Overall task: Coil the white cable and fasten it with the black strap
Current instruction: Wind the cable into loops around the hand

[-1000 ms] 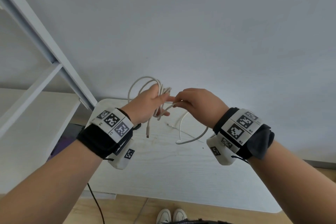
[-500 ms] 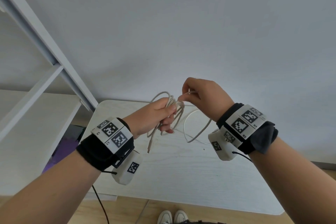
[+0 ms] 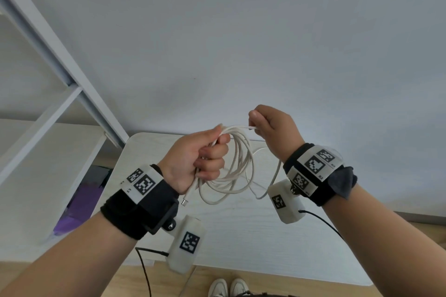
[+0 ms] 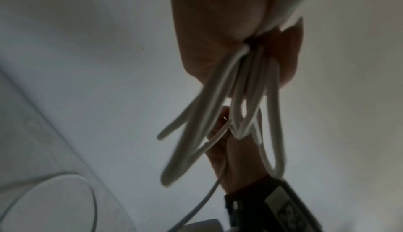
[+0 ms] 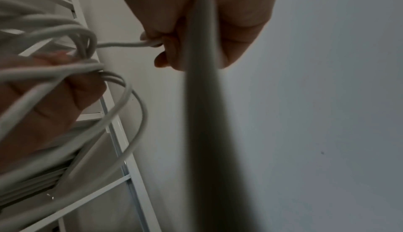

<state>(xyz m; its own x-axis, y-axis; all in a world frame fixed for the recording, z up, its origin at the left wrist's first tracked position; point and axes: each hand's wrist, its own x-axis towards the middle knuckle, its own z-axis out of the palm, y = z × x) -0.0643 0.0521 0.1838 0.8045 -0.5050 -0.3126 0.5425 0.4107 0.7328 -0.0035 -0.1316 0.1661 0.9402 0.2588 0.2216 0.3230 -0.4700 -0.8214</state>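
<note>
The white cable [image 3: 237, 164] hangs in several loops above the white table [image 3: 241, 236]. My left hand [image 3: 205, 154] grips the bundled loops in a fist, and a cable end with its plug [image 3: 185, 202] dangles below it. My right hand [image 3: 270, 125], up and to the right, pinches a strand [image 3: 239, 127] that runs across to the left fist. In the left wrist view the loops [image 4: 235, 115] hang from the fist. In the right wrist view the pinched strand [image 5: 126, 44] leads to the coil [image 5: 72, 73]. No black strap shows in any view.
A white shelf frame [image 3: 60, 75] stands at the left against the pale wall. A purple object [image 3: 79, 207] lies under the shelf. Thin black wires [image 3: 321, 222] trail from the wrist cameras. White shoes [image 3: 229, 287] stand on the wooden floor below the table's near edge.
Both hands have risen. The left hand turned and closed round more loops, and the coil now hangs to its right. The right hand moved up and right, pulling a strand taut.
</note>
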